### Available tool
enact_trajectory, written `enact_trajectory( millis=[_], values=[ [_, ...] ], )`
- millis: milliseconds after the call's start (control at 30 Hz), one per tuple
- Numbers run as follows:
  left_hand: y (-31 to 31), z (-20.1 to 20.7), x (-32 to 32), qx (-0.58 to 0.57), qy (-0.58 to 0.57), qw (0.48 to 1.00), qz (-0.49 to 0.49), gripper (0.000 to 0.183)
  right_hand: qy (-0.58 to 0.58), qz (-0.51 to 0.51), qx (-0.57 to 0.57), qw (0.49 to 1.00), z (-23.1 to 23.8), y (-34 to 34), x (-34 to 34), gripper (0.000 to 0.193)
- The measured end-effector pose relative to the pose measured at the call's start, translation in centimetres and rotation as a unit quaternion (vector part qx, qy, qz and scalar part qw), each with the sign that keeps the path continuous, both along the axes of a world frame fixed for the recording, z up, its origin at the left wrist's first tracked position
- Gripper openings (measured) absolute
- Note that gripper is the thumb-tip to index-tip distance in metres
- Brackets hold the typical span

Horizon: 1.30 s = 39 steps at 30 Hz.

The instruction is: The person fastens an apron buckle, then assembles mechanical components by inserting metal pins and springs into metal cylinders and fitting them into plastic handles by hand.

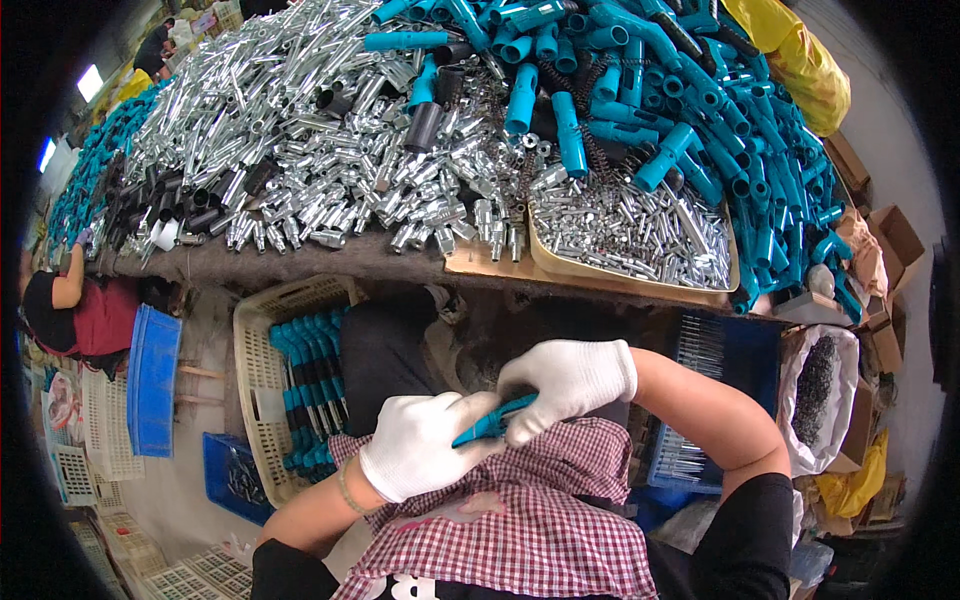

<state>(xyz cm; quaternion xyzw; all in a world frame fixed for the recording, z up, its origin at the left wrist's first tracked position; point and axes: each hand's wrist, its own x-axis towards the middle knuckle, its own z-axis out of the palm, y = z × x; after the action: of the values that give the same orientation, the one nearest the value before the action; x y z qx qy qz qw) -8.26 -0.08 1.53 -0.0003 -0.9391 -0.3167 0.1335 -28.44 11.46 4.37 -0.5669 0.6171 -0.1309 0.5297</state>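
Observation:
Both my hands wear white knitted gloves and meet over my lap, above a red checked apron (520, 530). Between them is a teal tubular housing (488, 425), tilted up to the right. My left hand (425, 447) has its fingers wrapped round the lower left end. At the upper right end, my right hand (572, 385) grips it with thumb and fingers. Much of the housing is hidden by the gloves. On the bench ahead lie similar teal housings (690, 90) in a heap, beside a pile of shiny metal fittings (400, 190).
A shallow tray (738, 270) of small metal pins stands at the bench edge. To my left, a cream crate (252, 370) holds several teal-and-black assemblies; blue bins (155, 380) are farther left. On my right are a blue crate (735, 350) of metal rods and a white sack (845, 400). Another person (85, 310) works far left.

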Motion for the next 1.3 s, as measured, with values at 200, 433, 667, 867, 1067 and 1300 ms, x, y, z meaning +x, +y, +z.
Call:
enact_trajectory(
  millis=[200,433,667,867,1067,1300],
  values=[
    [-0.4,0.2,0.7,-0.001,0.031,0.999,-0.018,0.040,-0.055,-0.047,-0.068,0.995,-1.3,1.8,1.8,0.055],
    [-0.2,0.8,1.1,-0.005,0.010,0.998,-0.066,0.037,-0.021,-0.115,-0.128,0.985,-0.8,4.0,4.4,0.048],
    [0.3,1.1,0.5,-0.033,0.040,0.996,-0.072,0.040,-0.004,-0.170,-0.147,0.974,-1.5,4.4,4.3,0.044],
    [-0.5,1.1,-0.3,-0.054,-0.013,0.995,-0.084,0.041,0.069,-0.137,-0.164,0.974,-1.9,4.1,3.1,0.067],
    [-0.4,0.2,-0.3,0.044,0.059,0.996,0.044,0.043,0.321,-0.302,-0.375,0.816,1.3,3.6,-3.9,0.011],
    [-0.4,0.2,-1.0,0.138,0.041,0.983,0.110,0.049,0.448,-0.319,-0.364,0.751,1.4,2.2,-8.3,0.016]
  ],
)
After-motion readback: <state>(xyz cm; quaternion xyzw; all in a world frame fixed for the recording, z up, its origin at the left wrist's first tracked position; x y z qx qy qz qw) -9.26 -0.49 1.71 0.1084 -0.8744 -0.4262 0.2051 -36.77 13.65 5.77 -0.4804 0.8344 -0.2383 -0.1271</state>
